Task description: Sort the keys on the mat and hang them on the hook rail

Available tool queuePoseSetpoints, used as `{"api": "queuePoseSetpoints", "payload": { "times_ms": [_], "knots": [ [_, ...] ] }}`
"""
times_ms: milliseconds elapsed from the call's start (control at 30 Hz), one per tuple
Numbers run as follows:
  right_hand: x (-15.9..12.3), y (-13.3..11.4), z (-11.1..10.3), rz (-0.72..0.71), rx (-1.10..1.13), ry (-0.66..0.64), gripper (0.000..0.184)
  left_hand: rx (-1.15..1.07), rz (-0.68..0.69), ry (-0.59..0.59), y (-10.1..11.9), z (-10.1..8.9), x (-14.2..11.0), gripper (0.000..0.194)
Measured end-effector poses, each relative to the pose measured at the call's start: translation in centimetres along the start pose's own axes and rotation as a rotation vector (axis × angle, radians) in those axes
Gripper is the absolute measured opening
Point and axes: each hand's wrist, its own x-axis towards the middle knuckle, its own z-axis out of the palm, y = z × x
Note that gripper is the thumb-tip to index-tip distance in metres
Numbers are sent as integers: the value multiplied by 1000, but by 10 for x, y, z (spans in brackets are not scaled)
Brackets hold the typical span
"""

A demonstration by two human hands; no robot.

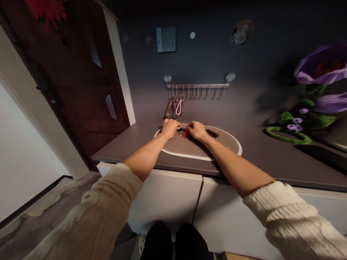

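Observation:
My left hand (170, 129) is over the back part of an oval mat (189, 147), its fingertips pinched on a small black object (180, 129). Close by on the right, my right hand (197, 130) has its fingers bent together beside a small bright red object (185, 134) that looks like a cord or tassel. What the right fingers grip is too small and partly hidden. The black and red pieces lie close together between both hands; they may be parts of one key bunch. A dark brown elongated item (213, 133) lies on the mat behind my right wrist.
A clear hook rail (197, 86) on the wall holds keys with a pink loop (178, 107) and a brown fob (169, 108). Purple artificial flowers (322, 68) stand at the right of the grey countertop (257, 159). A dark red door (81, 83) is at left.

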Motion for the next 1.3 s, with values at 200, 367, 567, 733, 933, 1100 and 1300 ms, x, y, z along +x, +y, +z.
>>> {"api": "queuePoseSetpoints", "payload": {
  "times_ms": [200,367,567,733,933,1100,1300],
  "knots": [
    [0,0,0,-34,44,10,14,-43,7,31,2,-7,0,17],
    [-1,-1,-2,-35,69,12,15,-137,-39,63,3,-9,0,18],
    [-2,-3,-3,-75,144,45,16,-296,-100,127,7,-10,1,17],
    [-3,-4,-5,-93,234,63,16,-552,-188,174,9,-8,3,17],
    [-5,-7,-7,-101,333,62,14,-785,-282,186,13,-11,3,17],
    [-5,-6,-7,-100,375,49,15,-817,-282,188,13,-10,2,15],
    [-1,2,-2,-118,420,88,15,-840,-257,171,13,-9,2,16]
  ]
}}
